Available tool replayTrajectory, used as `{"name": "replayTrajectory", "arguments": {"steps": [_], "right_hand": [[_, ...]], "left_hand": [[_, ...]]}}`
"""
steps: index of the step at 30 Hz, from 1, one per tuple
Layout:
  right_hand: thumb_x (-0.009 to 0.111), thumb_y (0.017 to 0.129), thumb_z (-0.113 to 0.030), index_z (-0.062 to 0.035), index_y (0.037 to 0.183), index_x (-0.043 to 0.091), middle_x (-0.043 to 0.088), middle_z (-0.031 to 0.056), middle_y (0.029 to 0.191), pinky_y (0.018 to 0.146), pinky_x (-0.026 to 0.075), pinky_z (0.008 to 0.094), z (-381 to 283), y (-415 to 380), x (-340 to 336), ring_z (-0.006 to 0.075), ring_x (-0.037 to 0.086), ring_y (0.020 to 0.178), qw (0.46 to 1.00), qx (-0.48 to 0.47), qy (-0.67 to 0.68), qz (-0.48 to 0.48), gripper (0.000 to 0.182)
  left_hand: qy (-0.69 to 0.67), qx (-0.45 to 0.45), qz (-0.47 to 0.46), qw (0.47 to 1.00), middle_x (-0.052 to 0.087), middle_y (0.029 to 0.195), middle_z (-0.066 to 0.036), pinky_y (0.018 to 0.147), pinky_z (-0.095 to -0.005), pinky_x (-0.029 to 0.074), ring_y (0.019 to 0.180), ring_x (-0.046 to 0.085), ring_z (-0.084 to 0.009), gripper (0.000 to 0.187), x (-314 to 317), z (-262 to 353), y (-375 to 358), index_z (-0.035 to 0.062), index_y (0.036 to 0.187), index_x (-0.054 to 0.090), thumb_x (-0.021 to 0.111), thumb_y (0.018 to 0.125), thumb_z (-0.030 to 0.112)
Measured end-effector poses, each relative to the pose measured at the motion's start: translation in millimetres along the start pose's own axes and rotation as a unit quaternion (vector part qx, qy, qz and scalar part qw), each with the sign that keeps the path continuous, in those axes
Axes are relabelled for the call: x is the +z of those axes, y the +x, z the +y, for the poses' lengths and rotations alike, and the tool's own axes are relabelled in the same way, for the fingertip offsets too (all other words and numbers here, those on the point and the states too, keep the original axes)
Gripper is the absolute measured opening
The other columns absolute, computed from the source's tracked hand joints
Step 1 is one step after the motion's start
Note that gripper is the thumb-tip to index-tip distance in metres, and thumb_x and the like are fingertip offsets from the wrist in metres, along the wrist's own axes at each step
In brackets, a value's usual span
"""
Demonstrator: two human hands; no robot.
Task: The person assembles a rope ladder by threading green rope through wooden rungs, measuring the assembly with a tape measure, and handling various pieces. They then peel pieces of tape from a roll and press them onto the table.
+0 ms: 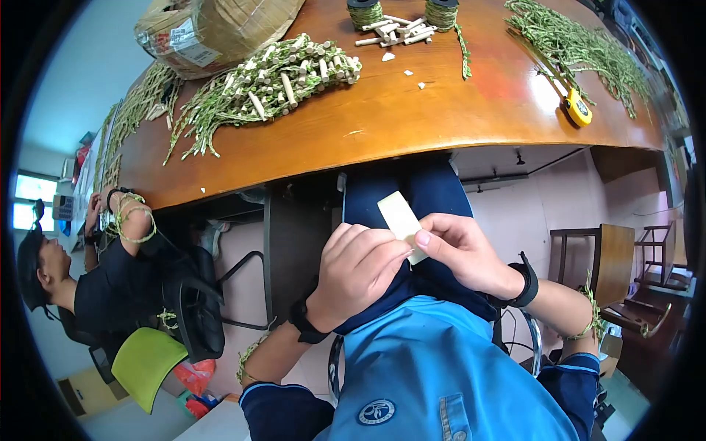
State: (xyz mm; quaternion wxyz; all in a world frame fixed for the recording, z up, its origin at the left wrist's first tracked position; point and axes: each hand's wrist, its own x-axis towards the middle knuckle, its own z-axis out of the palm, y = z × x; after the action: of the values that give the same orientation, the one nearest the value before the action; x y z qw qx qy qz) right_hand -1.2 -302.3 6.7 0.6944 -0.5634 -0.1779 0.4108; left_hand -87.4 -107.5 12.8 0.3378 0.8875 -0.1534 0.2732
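Observation:
A pale, flat rectangular piece is held above my lap, tilted, with its upper end sticking out past my fingers. My left hand has its fingers curled and pressed together at the lower part of the piece. On the other side, my right hand pinches the same piece between thumb and fingers. The fingertips of both hands nearly meet there, and they hide part of its lower end. Black bands circle both wrists.
On the wooden table lie a green braided bundle with wooden pegs, a cardboard box, loose pegs, two spools, more braided cord and a yellow tape measure. Another person sits at the left.

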Motion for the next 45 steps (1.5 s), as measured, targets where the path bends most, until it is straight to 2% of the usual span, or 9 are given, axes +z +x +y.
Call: {"name": "replayTrajectory", "arguments": {"steps": [4,8,11,14,19,23,32,38,45], "right_hand": [[0.067,0.102,-0.020,0.0038,0.113,0.070,0.072,0.0029,0.098,0.082,0.051,0.0236,-4.0,-2.6,5.0,0.0062,0.063,0.090,1.000,0.012,0.029,0.004,0.026],[0.068,0.101,-0.016,0.0043,0.111,0.072,0.073,0.0039,0.096,0.082,0.052,0.0247,-3.0,-3.2,2.4,0.0070,0.064,0.090,1.000,0.001,-0.025,0.016,0.023],[0.068,0.100,-0.014,0.0044,0.110,0.072,0.073,0.0034,0.094,0.081,0.052,0.0247,-2.6,-2.9,-0.2,0.0067,0.064,0.088,0.999,-0.004,-0.051,0.014,0.021],[0.068,0.100,-0.015,0.0037,0.108,0.072,0.073,0.0026,0.093,0.079,0.052,0.0237,-5.1,-4.3,-1.0,0.0054,0.063,0.086,0.999,0.006,-0.034,0.005,0.020],[0.067,0.102,-0.018,0.0018,0.102,0.071,0.072,0.0007,0.091,0.073,0.050,0.0208,-6.8,-3.4,-1.4,0.0025,0.061,0.082,0.998,0.052,0.038,-0.004,0.020],[0.067,0.102,-0.019,0.0019,0.101,0.071,0.071,-0.0006,0.088,0.070,0.048,0.0196,-2.3,-2.1,0.5,0.0015,0.060,0.080,0.998,0.046,0.031,0.006,0.022],[0.068,0.099,-0.014,0.0001,0.092,0.073,0.063,-0.0060,0.074,0.060,0.038,0.0194,-5.7,-2.8,-4.2,-0.0015,0.050,0.068,0.998,0.065,0.012,0.000,0.017],[0.069,0.099,-0.015,0.0000,0.089,0.072,0.058,-0.0078,0.070,0.058,0.034,0.0203,-8.9,-4.7,-0.1,-0.0016,0.044,0.065,0.998,0.067,0.007,0.009,0.018],[0.069,0.099,-0.014,0.0013,0.090,0.072,0.054,-0.0086,0.069,0.056,0.033,0.0208,-2.6,-8.7,0.5,-0.0013,0.042,0.064,0.998,0.061,-0.026,0.013,0.018]], "left_hand": [[-0.048,-0.045,-0.001,0.998,0.066,0.089,-0.007,0.069,-0.0320,0.049,0.075,0.062,-0.0225,0.018,-3.5,-1.0,0.0,0.0052,0.092,0.070,0.082,0.079,0.001],[-0.113,-0.104,-0.022,0.988,0.067,0.090,-0.008,0.071,-0.0294,0.051,0.077,0.062,-0.0203,0.015,-4.3,-1.1,1.6,0.0027,0.091,0.069,0.080,0.081,-0.001],[-0.109,-0.109,-0.041,0.987,0.067,0.092,-0.008,0.071,-0.0297,0.050,0.078,0.062,-0.0197,0.015,-6.6,0.1,3.9,0.0026,0.091,0.069,0.079,0.081,-0.002],[-0.109,-0.107,-0.044,0.987,0.067,0.090,-0.008,0.071,-0.0306,0.050,0.078,0.062,-0.0210,0.015,-6.6,1.8,5.9,0.0033,0.090,0.070,0.079,0.080,-0.002],[-0.081,-0.036,-0.040,0.995,0.068,0.085,-0.006,0.069,-0.0323,0.046,0.074,0.062,-0.0223,0.016,-6.2,-0.2,9.5,0.0072,0.087,0.072,0.081,0.076,0.000],[-0.050,-0.008,-0.044,0.998,0.068,0.085,-0.004,0.069,-0.0331,0.044,0.072,0.062,-0.0216,0.017,-4.9,-2.8,7.4,0.0092,0.087,0.072,0.081,0.075,0.001],[-0.075,-0.077,-0.066,0.992,0.068,0.086,-0.005,0.073,-0.0330,0.045,0.079,0.060,-0.0232,0.013,-6.1,2.7,8.3,0.0075,0.087,0.068,0.078,0.079,0.005],[-0.111,-0.093,-0.051,0.988,0.069,0.086,-0.005,0.071,-0.0333,0.040,0.073,0.062,-0.0209,0.011,-3.5,0.9,7.3,0.0069,0.087,0.066,0.076,0.083,0.007],[-0.215,-0.177,-0.044,0.959,0.069,0.088,-0.008,0.069,-0.0278,0.049,0.077,0.065,-0.0168,0.007,-2.8,0.2,2.1,0.0013,0.088,0.067,0.073,0.087,0.004]]}}
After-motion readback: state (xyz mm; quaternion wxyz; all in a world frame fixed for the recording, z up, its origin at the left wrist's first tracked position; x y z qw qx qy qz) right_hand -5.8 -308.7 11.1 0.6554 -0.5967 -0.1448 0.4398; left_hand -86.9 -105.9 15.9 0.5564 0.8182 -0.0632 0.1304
